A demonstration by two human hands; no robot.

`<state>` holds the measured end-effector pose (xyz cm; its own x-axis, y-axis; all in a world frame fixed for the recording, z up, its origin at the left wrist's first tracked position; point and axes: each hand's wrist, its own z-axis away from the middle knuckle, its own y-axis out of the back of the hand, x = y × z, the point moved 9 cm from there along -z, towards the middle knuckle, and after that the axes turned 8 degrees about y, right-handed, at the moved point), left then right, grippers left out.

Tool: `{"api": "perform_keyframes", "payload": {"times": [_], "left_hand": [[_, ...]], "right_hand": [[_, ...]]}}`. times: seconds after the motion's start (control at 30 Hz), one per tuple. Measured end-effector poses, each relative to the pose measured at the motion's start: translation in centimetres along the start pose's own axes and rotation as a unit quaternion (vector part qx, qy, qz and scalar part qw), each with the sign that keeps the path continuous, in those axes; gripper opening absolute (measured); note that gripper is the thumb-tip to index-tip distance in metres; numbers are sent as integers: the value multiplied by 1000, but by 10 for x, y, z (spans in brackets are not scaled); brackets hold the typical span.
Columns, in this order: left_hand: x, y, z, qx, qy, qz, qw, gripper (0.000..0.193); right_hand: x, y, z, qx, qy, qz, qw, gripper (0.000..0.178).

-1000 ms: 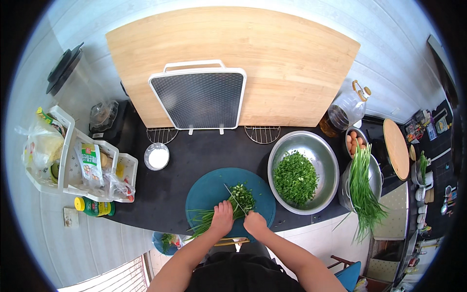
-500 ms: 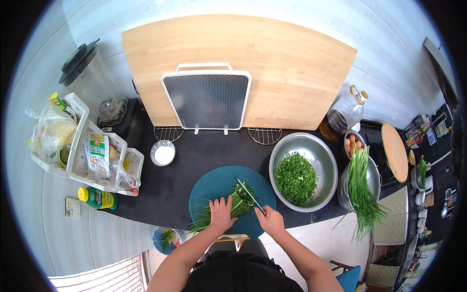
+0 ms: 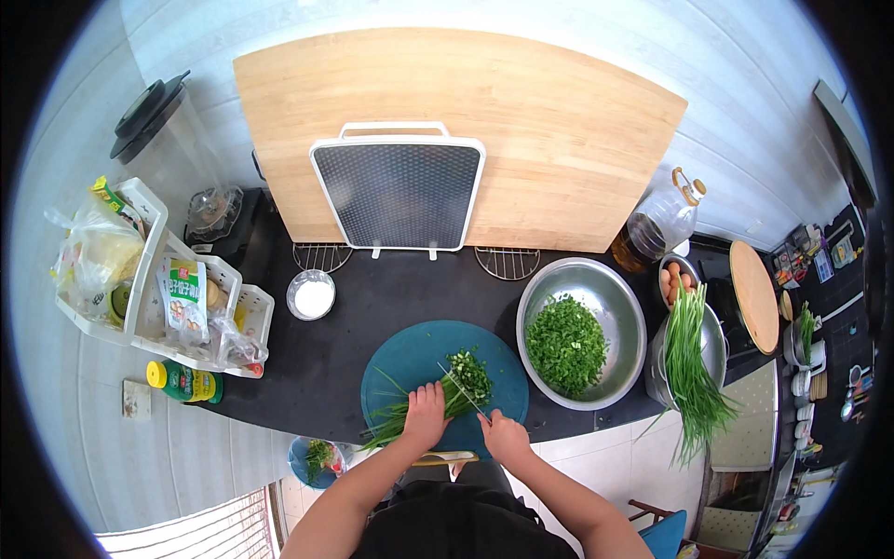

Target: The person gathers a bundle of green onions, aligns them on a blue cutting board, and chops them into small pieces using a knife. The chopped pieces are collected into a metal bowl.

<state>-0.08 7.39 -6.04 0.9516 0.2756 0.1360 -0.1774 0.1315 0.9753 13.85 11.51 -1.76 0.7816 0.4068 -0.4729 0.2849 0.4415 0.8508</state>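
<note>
Green stalks: the bundle (image 3: pixel 457 402) lies on the round teal board (image 3: pixel 400 349) at lower centre of the frame, slanting up to the right under the knife (image 3: pixel 463 388).
Left grip: the left hand (image 3: pixel 426 412) is closed over the bundle from above, fingers near together, pinning it to the board; the fingertips' undersides are hidden.
Right grip: the right hand (image 3: pixel 506 436) is wrapped around the knife's handle, with the thin blade pointing up and left across the stalks.
Stalk feel: probably light, limp and bendy, easily bruised, and slippery if damp; loose ends may splay at the left.
Stalk hold: best pressed across the bundle's middle, fingertips tucked back from the blade.
Knife feel: likely stiff and fairly light; the handle is the only safe hold.
Chopped pile: small bits (image 3: pixel 470 369) sit beyond the blade, probably too loose to pinch, better scooped.
Steel bowl: right of centre on the black desk (image 3: pixel 363 307), the bowl (image 3: pixel 618 312) holds chopped greens (image 3: pixel 566 345).
</note>
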Motion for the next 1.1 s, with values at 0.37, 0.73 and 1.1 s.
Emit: {"api": "perform_keyframes", "payload": {"times": [0.37,0.73,1.1], "left_hand": [[6,-6,-1,48,-53,-111,991,70],[5,-7,1,52,-35,-100,993,58],[3,-6,1,35,-17,-49,998,63]], "right_hand": [[-8,-32,-51,-100,-15,-15,995,38],[-22,-48,-83,-13,-1,-26,1000,35],[-1,25,-34,14,-35,-121,992,38]]}}
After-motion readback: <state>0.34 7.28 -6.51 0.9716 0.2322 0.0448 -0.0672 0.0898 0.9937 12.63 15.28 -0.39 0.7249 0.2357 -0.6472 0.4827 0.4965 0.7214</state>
